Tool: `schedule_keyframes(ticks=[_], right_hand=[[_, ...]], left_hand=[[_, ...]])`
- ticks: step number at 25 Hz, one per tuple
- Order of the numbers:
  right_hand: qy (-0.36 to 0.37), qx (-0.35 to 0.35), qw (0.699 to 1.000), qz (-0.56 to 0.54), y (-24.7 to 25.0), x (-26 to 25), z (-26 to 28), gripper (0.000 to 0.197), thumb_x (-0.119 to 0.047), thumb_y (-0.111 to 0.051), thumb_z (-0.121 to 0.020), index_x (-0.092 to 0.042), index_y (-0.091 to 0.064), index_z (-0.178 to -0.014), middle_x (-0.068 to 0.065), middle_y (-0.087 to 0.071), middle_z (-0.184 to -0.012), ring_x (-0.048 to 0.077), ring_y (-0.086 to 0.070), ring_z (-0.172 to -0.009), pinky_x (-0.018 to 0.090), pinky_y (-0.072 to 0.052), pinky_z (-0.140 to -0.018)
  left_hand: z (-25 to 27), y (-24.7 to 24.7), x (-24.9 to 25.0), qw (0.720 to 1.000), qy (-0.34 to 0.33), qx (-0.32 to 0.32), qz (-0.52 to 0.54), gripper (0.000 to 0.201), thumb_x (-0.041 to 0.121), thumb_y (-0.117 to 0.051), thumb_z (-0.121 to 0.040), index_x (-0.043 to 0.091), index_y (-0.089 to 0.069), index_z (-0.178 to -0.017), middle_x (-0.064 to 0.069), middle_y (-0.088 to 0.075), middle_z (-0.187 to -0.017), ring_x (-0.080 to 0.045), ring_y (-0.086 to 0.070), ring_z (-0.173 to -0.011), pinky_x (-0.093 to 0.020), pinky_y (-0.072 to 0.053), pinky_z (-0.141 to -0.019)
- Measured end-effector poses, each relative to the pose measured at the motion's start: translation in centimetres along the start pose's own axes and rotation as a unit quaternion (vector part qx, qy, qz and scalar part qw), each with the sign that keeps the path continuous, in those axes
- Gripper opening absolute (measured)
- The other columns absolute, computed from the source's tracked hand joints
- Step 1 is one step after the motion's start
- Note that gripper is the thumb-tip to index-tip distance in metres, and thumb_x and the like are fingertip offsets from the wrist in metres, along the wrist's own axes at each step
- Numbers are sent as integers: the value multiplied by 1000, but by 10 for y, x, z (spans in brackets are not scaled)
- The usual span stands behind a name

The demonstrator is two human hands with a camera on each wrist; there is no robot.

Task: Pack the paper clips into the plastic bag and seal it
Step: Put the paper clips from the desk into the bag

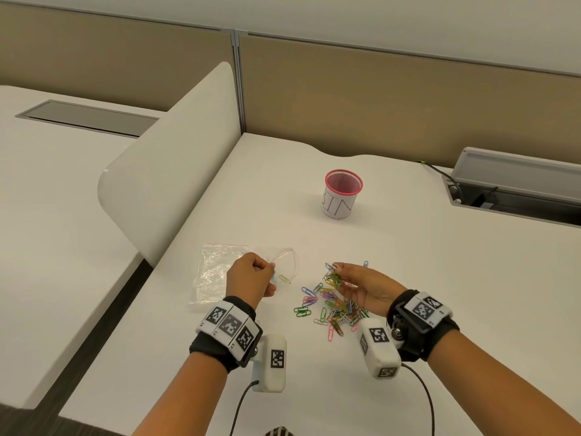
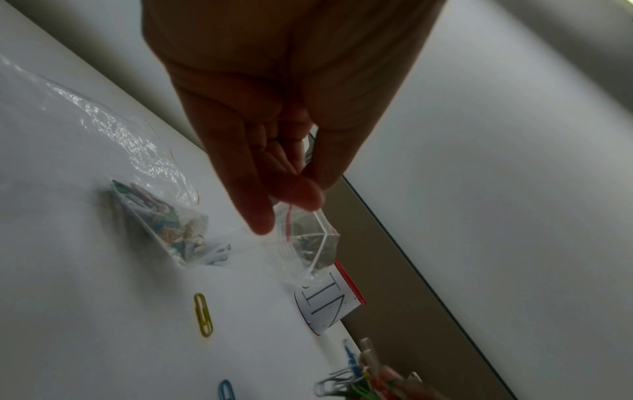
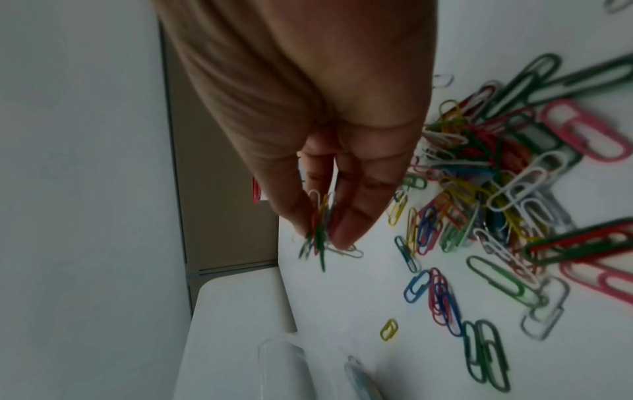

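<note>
The left hand pinches the open plastic bag by its rim; the right hand grips a bunch of paper clips above the pile. A pink mesh cup stands at twelve o'clock on the white desk, spare bags at nine, beige partitions behind.

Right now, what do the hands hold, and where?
Left hand pinches the plastic bag at its open rim; right hand pinches a bunch of paper clips at its fingertips.
</note>
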State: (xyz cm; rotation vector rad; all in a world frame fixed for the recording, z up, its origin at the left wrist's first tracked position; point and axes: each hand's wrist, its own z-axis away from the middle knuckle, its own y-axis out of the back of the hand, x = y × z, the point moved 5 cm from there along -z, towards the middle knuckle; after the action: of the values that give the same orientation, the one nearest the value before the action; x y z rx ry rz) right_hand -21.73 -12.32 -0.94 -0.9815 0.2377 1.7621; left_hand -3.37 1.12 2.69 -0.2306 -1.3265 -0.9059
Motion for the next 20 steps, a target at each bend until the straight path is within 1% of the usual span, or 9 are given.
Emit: schedule_keyframes(ticks=[1,3,6,8,10,12,14,16,20], right_hand=[[-12,2,1000,-13,1,3,0,12,-3,-53,-90,-5,-64,-89,6,-62,-76,15,-57,-68,20,-56,-49],[-37,12,998,-51,5,8,1,18,-1,-49,-91,-2,-65,-84,10,-61,-71,18,-56,-67,24,-57,-47],[-64,22,993,-97,9,13,2,21,0,-44,-91,2,-61,-78,10,-65,-56,18,-61,-51,27,-57,-45],[-73,15,990,-116,9,14,2,21,0,-41,-90,3,-59,-79,10,-66,-54,17,-62,-47,27,-57,-47],[-81,3,987,-141,5,14,2,20,1,-40,-90,3,-59,-82,13,-67,-59,19,-65,-48,27,-58,-47],[-80,-5,983,-164,1,12,4,18,1,-41,-90,4,-59,-88,16,-66,-71,21,-66,-50,28,-58,-48],[-73,-9,984,-161,-4,10,8,19,2,-41,-90,4,-59,-96,15,-61,-82,21,-66,-54,28,-58,-48],[-68,-23,985,-158,-12,7,12,21,2,-41,-90,4,-59,-100,15,-61,-84,20,-65,-55,27,-59,-50],[-71,-68,982,-159,-35,1,23,19,1,-43,-90,5,-61,-95,15,-65,-81,20,-67,-62,28,-60,-61]], left_hand=[[0,0,1,1000,0,-4,4,19,8,-56,-86,10,-50,-68,-8,-59,-55,-9,-54,-35,-21,-53,-47],[1,-1,1,1000,-1,-9,6,20,8,-56,-86,9,-50,-67,-8,-58,-53,-12,-55,-37,-23,-54,-49],[0,-2,0,1000,2,-8,12,20,7,-57,-85,9,-50,-66,-8,-57,-54,-9,-54,-33,-26,-55,-49],[0,-4,-1,1000,5,-9,8,20,7,-57,-85,9,-50,-67,-8,-57,-54,-7,-53,-32,-23,-54,-46],[0,-6,-1,1000,6,-12,2,20,7,-56,-85,10,-50,-67,-8,-57,-54,-5,-52,-30,-22,-53,-44],[0,-9,-2,1000,8,-16,7,21,7,-57,-85,10,-49,-66,-9,-57,-56,-5,-52,-29,-20,-53,-41],[0,-11,-1,1000,10,-17,6,21,7,-57,-85,10,-49,-66,-10,-57,-58,-5,-51,-28,-18,-51,-39],[0,-11,-1,1000,11,-18,5,20,7,-57,-86,9,-49,-67,-10,-57,-59,-5,-51,-28,-17,-50,-37],[0,-12,0,1000,11,-20,3,20,7,-56,-86,9,-48,-67,-10,-57,-60,-4,-50,-27,-15,-48,-35]])
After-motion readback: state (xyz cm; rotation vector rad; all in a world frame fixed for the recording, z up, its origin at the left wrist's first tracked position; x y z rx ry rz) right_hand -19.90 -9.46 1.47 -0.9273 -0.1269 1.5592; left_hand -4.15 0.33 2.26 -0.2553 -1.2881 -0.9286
